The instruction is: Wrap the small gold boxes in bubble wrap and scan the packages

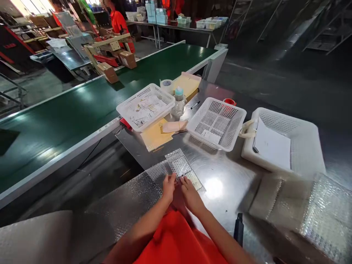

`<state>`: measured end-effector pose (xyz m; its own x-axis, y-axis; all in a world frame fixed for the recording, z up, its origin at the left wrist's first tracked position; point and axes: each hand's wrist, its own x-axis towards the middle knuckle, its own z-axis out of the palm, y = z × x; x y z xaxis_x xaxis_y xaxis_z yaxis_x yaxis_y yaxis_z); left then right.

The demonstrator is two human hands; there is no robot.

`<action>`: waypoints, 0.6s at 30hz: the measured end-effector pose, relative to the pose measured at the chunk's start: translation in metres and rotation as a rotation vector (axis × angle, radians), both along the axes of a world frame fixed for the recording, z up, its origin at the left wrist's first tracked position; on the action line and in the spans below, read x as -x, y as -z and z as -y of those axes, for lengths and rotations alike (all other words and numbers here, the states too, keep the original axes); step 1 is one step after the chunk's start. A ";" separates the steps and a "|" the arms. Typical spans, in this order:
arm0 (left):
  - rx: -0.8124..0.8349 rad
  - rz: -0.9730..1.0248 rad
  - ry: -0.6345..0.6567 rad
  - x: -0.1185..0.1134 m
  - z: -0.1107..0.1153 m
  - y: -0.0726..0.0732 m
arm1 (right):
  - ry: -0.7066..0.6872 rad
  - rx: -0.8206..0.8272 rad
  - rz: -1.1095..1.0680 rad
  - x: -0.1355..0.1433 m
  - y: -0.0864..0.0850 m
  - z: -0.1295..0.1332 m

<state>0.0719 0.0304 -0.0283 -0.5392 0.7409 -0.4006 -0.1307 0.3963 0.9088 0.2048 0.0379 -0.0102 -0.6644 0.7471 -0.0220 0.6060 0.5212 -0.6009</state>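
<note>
A clear bubble wrap sheet (178, 161) lies on the metal table, close in front of me. Under its right part shows a pale flat item (194, 179) that I cannot make out. My left hand (168, 189) is closed, its thumb and fingers pinching the near edge of the sheet. Just to the right, my right hand (190, 192) has its fingers curled onto the same edge. A longer strip of bubble wrap (143, 187) runs to the lower left beneath the sheet.
Ahead stand a basket of papers (145, 110), a perforated white basket (217, 124) and a larger white bin (302, 143). A bottle (179, 102) and tape roll (166, 86) are behind. A black-handled tool (239, 229) lies right. A green conveyor (82, 99) runs left.
</note>
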 end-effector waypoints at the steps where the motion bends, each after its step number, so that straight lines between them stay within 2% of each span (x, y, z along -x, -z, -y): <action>1: 0.006 0.013 0.021 -0.002 -0.004 0.001 | 0.006 -0.002 -0.009 0.001 0.002 0.001; 6: 0.020 0.089 0.047 0.001 -0.011 0.003 | 0.093 0.031 -0.075 0.012 -0.003 0.015; 8: 0.022 0.152 0.066 0.005 -0.010 0.003 | 0.123 0.069 -0.123 0.010 -0.008 0.012; 11: 0.044 0.245 0.085 0.007 -0.009 0.003 | 0.241 0.148 -0.200 -0.002 -0.012 -0.019; 14: 0.072 0.302 0.081 0.005 -0.010 0.005 | 0.439 0.268 -0.256 -0.016 -0.005 -0.070; 15: 0.076 0.312 0.078 0.004 -0.011 0.006 | 0.468 0.336 -0.273 -0.019 -0.002 -0.085; 18: 0.068 0.313 0.058 0.000 -0.010 0.010 | 0.407 0.597 -0.340 -0.019 0.007 -0.112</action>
